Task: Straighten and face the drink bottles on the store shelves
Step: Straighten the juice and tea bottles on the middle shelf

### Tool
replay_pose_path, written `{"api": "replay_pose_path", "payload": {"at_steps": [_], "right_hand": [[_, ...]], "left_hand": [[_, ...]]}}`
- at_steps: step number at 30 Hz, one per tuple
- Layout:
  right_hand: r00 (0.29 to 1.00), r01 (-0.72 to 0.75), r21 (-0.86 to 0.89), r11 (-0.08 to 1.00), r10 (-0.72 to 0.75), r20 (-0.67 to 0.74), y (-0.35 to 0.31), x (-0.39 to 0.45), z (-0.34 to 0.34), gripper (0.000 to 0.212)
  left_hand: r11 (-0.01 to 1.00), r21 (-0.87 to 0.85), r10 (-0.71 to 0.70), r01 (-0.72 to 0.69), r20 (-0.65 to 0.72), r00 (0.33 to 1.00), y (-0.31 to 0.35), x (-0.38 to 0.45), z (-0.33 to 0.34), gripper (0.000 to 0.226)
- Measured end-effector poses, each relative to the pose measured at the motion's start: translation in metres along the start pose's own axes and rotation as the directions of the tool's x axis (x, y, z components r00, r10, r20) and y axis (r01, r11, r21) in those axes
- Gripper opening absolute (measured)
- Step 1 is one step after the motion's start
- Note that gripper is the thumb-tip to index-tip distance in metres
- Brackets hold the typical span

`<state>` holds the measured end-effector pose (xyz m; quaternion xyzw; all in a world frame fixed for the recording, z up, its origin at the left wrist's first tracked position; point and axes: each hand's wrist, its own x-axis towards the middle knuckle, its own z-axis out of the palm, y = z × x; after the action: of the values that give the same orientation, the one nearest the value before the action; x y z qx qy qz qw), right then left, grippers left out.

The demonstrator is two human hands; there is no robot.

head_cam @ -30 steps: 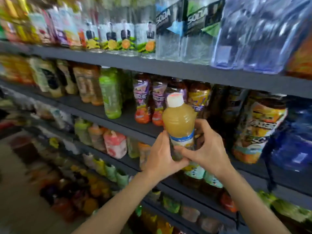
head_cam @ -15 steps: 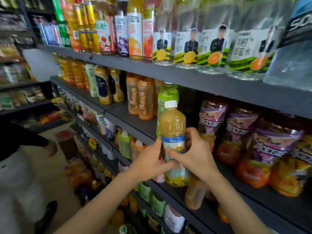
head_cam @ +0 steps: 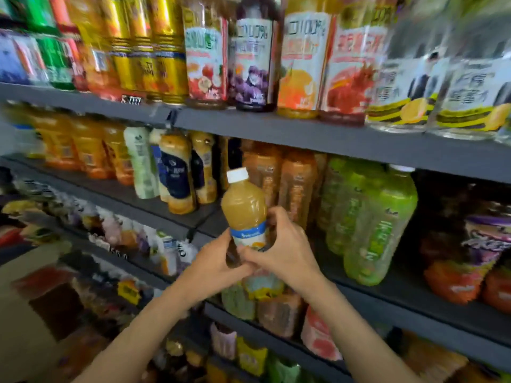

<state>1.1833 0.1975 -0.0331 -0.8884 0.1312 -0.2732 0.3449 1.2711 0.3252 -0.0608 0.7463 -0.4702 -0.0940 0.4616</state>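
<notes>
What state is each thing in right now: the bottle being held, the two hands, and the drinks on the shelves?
Juice bottle: capped, off the shelf, tilted slightly, held in both hands.
Left hand: grips the bottle's lower part.
Right hand: grips the bottle from the other side.
Green bottles: upright on the middle shelf, capped.
Orange bottles: upright behind the held bottle.
Tall juice bottles: upright on the top shelf, labels forward.

Both hands [head_cam: 218,262] grip juice bottle [head_cam: 244,208] w/ white cap.
</notes>
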Motion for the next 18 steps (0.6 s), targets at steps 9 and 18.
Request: {"api": "replay_pose_path", "payload": {"at_steps": [9, 18], "right_hand": [[0.999, 0.021, 0.001, 1.0, -0.021, -0.033, -0.081, 0.07, 0.104, 0.058], [0.992, 0.117, 0.172, 0.978, -0.122, 0.02, -0.13, 0.172, 0.202, 0.019]], "left_hand": [[0.973, -0.22, -0.064, 0.068, 0.024, 0.998, -0.086, 0.021, -0.133, 0.05], [0.963, -0.269, -0.118, -0.007, -0.446, 0.887, -0.169, 0.029, -0.248, 0.044]]}}
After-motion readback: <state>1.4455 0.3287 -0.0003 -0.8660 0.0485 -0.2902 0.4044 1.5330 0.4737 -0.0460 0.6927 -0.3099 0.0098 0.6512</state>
